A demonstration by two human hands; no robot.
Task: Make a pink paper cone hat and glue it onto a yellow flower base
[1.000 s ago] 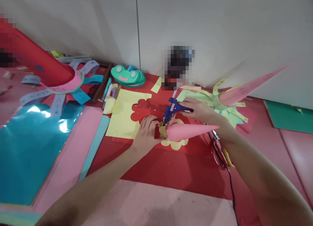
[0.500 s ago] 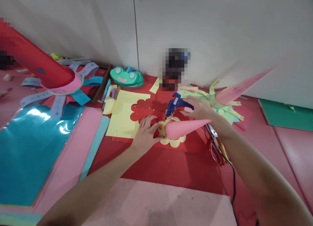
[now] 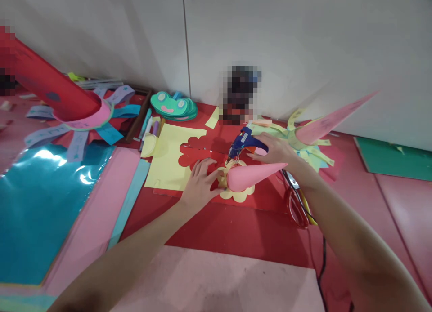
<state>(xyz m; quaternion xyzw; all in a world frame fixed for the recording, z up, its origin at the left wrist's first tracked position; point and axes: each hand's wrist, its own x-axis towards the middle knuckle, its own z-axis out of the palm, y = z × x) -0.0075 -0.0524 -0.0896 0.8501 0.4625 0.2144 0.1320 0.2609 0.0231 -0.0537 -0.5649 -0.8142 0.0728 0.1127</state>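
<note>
My right hand [image 3: 275, 148] grips a blue hot glue gun [image 3: 245, 140], its nozzle pointing down and left at the base of a pink paper cone [image 3: 251, 176]. The cone lies tilted on a pale yellow paper flower [image 3: 241, 195], its tip toward the right. My left hand [image 3: 200, 184] pinches the flower's left edge between thumb and fingers. Under that hand's fingertips, a red scalloped paper shape [image 3: 187, 157] overlaps a yellow sheet [image 3: 165, 159]. What the nozzle touches is too small to make out.
Red-handled scissors [image 3: 297, 211] and a black cord [image 3: 324, 258] lie by my right forearm. A pink cone with yellow strips [image 3: 322, 127] stands behind. Green frog cutouts [image 3: 173, 107], markers [image 3: 148, 125], a red tube [image 3: 64, 87] and a shiny blue sheet [image 3: 43, 213] are left.
The glue gun's nozzle has shifted very slightly along the cone's base. Both hands keep their grip; the whole view has drifted a little.
</note>
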